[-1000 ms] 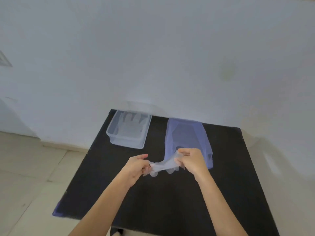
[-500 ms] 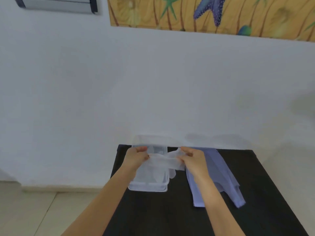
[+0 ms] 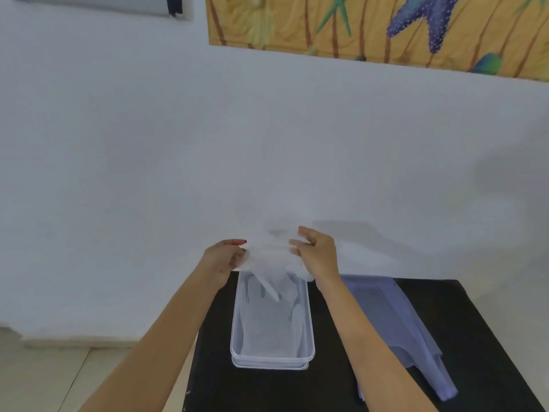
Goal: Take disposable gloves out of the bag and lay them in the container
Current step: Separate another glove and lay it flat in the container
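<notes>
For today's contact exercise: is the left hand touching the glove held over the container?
Touching. The head view shows the left hand pinching the glove's left edge, its thumb lying on the film with no gap, above the container.

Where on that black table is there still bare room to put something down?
Bare patches: the strip between the container and the bag, and the near edge of the table. The far end is crowded: both hands hold a glove over it.

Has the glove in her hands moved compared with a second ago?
Yes. The glove, then stretched low over the table beside the bag, is now held by both hands over the far end of the container, away from the bag.
</notes>
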The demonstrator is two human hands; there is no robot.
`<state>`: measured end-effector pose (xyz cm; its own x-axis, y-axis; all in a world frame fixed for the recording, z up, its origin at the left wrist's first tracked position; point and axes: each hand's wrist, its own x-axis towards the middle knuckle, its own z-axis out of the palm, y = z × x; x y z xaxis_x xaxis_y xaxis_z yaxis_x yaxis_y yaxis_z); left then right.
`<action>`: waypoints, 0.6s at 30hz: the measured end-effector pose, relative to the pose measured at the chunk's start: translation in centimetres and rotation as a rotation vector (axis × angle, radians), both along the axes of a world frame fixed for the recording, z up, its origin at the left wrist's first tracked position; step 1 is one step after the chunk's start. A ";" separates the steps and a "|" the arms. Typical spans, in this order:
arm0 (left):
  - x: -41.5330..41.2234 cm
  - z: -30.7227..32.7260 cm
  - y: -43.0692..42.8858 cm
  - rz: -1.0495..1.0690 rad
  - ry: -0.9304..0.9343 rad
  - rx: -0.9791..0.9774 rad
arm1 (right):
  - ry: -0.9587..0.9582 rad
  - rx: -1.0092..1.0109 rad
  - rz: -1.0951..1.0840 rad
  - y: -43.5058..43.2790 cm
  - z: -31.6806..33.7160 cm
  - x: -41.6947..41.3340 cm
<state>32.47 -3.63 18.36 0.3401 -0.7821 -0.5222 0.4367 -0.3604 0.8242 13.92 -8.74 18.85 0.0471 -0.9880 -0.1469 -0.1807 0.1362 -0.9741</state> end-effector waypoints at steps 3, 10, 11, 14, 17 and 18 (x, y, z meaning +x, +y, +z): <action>0.8 -0.4 0.4 -0.011 0.211 0.063 | -0.034 -0.002 0.007 -0.4 -0.6 0.5; 0.1 -3.2 2.2 -0.087 0.549 0.157 | -0.004 0.058 0.002 1.0 -3.8 -0.9; -0.3 -3.5 2.4 -0.089 0.576 0.161 | 0.001 0.071 0.002 1.2 -4.3 -1.3; -1.4 -4.3 2.4 -0.062 0.571 0.169 | 0.016 0.105 0.004 1.5 -5.2 -2.2; -1.8 -5.2 2.0 -0.051 0.522 0.182 | 0.054 0.121 0.010 1.6 -5.1 -2.9; -1.8 -5.3 1.9 -0.043 0.508 0.191 | 0.068 0.124 0.014 1.6 -5.0 -3.1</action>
